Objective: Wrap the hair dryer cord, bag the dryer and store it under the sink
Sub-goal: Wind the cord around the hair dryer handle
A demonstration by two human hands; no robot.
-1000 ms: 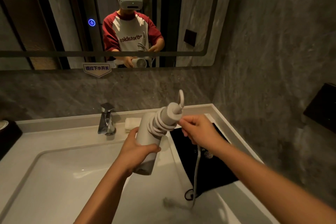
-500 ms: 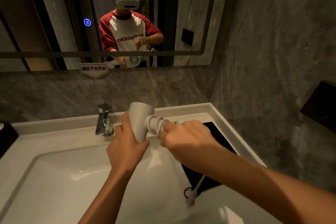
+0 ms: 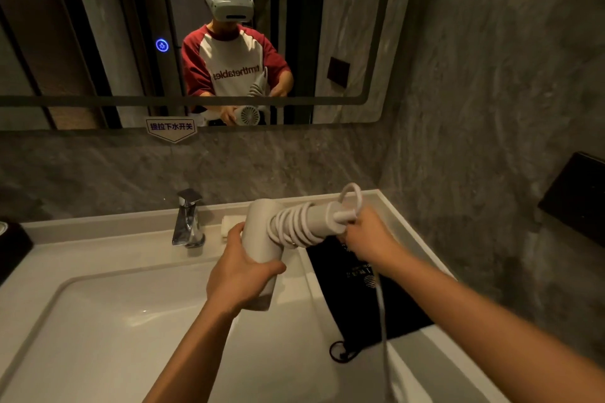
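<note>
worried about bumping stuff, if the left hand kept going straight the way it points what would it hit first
Probably the faucet or the back wall behind it. The left hand, gripping the hair dryer, points up and away over the sink; depth is unclear.

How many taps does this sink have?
1. A single chrome faucet stands on the back ledge of the white sink, left of the hair dryer. Nothing suggests another, though the counter's left end is cut off.

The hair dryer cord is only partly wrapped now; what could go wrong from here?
1. The loose cord hangs from the right hand over the sink; its end could drag in the basin or snag the black bag.
2. The coils look uneven and may slip off the handle.
3. The left hand alone holds the hair dryer above the sink.
</note>
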